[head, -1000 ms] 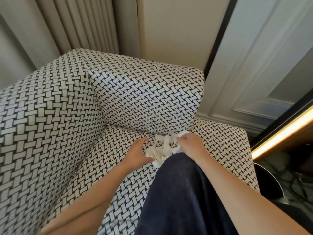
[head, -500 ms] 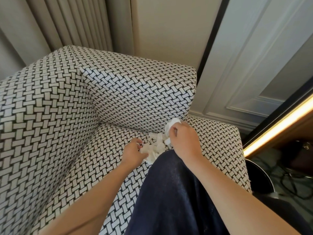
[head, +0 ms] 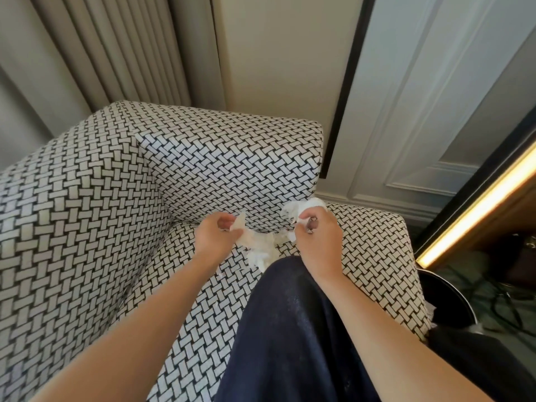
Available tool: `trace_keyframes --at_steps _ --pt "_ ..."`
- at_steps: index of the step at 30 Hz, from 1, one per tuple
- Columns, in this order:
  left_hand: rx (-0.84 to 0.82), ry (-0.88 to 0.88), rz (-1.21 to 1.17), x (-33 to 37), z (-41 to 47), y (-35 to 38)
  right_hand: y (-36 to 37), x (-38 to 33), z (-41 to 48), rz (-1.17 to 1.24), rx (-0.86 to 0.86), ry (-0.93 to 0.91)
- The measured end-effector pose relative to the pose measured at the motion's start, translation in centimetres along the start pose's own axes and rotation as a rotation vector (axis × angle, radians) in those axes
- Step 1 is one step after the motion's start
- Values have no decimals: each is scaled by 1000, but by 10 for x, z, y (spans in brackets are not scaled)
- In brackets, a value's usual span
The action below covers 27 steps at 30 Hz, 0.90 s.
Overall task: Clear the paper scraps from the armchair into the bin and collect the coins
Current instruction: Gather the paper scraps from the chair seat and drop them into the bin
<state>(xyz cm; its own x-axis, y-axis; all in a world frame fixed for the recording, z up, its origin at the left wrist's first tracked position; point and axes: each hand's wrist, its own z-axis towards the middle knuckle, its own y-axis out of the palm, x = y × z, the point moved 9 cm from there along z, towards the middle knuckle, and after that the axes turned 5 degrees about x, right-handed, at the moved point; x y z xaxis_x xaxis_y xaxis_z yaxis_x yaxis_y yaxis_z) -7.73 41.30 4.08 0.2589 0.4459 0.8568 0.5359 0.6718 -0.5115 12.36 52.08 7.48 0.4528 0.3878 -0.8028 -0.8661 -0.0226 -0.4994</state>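
Woven black-and-white upholstery fills most of your view: the armchair (head: 87, 227) stands in a corner, with a pleated curtain (head: 116, 47) behind it and a panelled wall (head: 435, 111) to its right. Your dark-trousered knee (head: 290, 329) is on the seat's front edge.

Both hands are working at the back of the seat, just in front of the backrest. Your left hand (head: 216, 239) pinches a flat scrap between thumb and curled fingers. Your right hand (head: 317, 237) is closed around a crumpled wad that sticks out above its knuckles. Between them, the paper scraps (head: 261, 250) lie in a loose white heap on the cushion. The heap touches or nearly touches both hands, and its tail runs towards your knee. I see no coins. Something small and greyish shows at the right fingertips, but it is too small to identify.

The bin (head: 456, 290) matters most for the next move. Its dark mouth and metal rim sit on the floor off the seat's right side, partly hidden by the cushion corner. That puts it on your right hand's side, well apart from your left. My judgement is that the right hand should carry the paper, swinging out and down past the cushion edge. The left hand would first have to gather the remaining heap and pass it across, or reach over your knee. Loose shreds may drop on the way, so squeeze the wad tight first.
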Motion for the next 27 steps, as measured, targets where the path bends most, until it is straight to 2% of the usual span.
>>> trace_keyframes --at_steps 4,11,19,27 --pt "-65 -51 -148 27 -3 14 -12 11 -7 148 -50 46" --pt "-233 -38 -269 84 -24 77 -74 49 -13 253 33 107" --pt "-549 11 -191 128 -94 219 -175 155 -31 141 224 272" --pt "-816 -47 -25 95 -150 339 -232 247 -42 9 349 456"
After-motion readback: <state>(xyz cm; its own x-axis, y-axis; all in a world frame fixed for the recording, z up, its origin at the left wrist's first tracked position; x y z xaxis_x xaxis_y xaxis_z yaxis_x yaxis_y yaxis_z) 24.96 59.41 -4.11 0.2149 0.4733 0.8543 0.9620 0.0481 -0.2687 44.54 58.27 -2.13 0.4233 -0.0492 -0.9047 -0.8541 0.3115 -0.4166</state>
